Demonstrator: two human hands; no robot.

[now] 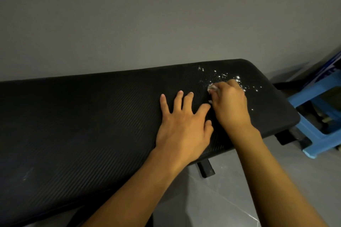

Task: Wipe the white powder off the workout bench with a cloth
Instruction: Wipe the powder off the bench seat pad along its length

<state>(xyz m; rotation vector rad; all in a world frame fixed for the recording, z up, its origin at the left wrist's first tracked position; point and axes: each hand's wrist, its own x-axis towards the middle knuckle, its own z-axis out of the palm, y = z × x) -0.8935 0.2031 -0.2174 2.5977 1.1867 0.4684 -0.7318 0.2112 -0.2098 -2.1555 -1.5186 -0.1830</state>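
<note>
Left hand (pixel 181 127) flat on black bench (pixel 92 116), fingers spread wide; right hand (pixel 230 103) curled round whitish cloth (pixel 212 88) on bench; white powder (pixel 225 76) scattered just beyond; blue stool (pixel 313 90) at bench end; print on blue panel (pixel 330 68) behind unreadable.

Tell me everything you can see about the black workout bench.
The workout bench is a long black pad with a fine ribbed, diagonal texture and rounded corners. It lies flat along a grey wall on dark legs. White powder speckles its right end. The left hand rests spread on it; the right hand holds a whitish cloth against the powder.
</note>
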